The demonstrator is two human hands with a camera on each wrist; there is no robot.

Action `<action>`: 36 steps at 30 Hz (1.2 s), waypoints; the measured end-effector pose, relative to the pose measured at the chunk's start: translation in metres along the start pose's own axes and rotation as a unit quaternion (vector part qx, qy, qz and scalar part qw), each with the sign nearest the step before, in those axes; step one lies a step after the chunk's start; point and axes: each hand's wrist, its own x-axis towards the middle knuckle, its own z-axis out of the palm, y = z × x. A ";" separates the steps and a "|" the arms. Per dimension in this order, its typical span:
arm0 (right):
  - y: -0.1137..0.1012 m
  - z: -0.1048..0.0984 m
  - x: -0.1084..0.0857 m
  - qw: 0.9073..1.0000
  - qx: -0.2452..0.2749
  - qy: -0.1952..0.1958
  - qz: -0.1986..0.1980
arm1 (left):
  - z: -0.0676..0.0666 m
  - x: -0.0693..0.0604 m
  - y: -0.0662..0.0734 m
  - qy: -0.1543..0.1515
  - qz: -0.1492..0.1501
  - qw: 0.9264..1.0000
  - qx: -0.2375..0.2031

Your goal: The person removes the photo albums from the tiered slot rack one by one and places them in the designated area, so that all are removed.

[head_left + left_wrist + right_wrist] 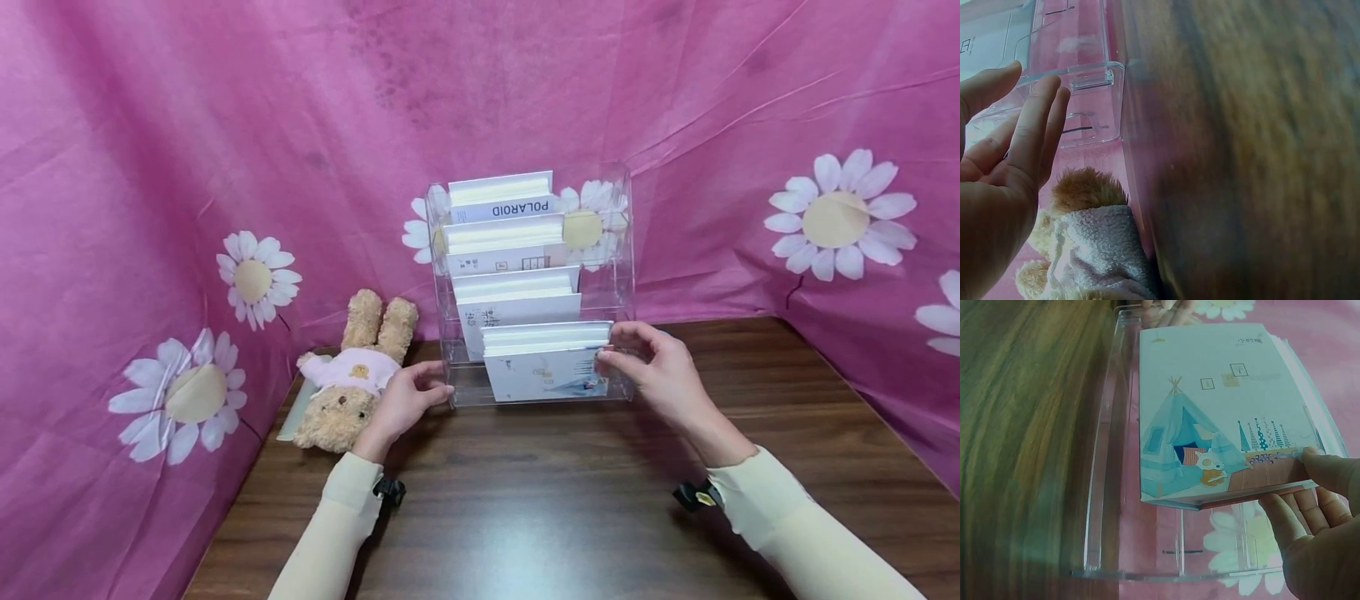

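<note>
A clear acrylic tiered rack (465, 395) stands on the table with several white photo albums in its tiers. My right hand (671, 371) pinches the front photo album (545, 375) at its right end, thumb on the cover. In the right wrist view this album (1191, 412) shows a blue tent picture, and the hand (1319, 534) grips its corner. At the rack's lower left corner is my left hand (405, 400), fingers fairly straight. In the left wrist view, that hand (1013, 144) has its thumb apart from its fingers; whether it touches the rack is unclear.
A teddy bear (352, 367) in a pale pink top lies left of the rack, on a flat pale green thing (297, 414). Behind the brown wooden table (525, 500) hangs a pink cloth (300, 125) with daisies. Another album (502, 208) reads POLAROID.
</note>
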 end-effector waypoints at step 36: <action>0.023 -0.110 -0.040 0.991 -0.125 0.050 -0.013 | 0.002 -0.003 0.003 0.007 0.014 0.999 0.031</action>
